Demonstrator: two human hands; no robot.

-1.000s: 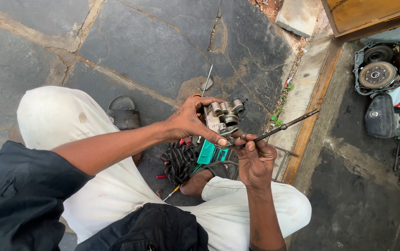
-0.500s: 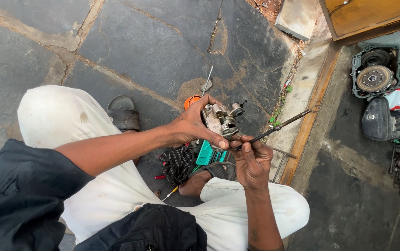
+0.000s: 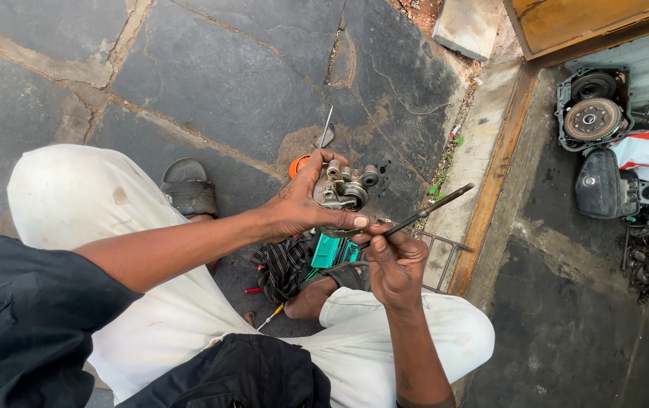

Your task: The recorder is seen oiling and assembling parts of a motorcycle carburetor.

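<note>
I sit on a stone floor with my knees spread. My left hand (image 3: 305, 202) grips a small grey metal engine part (image 3: 345, 189) with round ports, held above my feet. My right hand (image 3: 392, 261) pinches a long thin dark tool (image 3: 422, 215) whose near end meets the underside of the part while its far end points up to the right. Below the hands lie a teal box (image 3: 329, 249), a dark striped cloth (image 3: 283, 266) and small red-handled and yellow-handled tools (image 3: 268, 317).
An orange round object (image 3: 298, 162) and a thin metal rod (image 3: 326, 125) lie on the stone beyond my left hand. A dark sandal (image 3: 187, 187) is on my left foot. Engine parts, a clutch housing (image 3: 592, 113) among them, sit past a raised kerb (image 3: 490, 181) at right.
Both hands and the metal part have stayed almost in place. The long tool's far end has shifted slightly, and the view has tilted a little.
</note>
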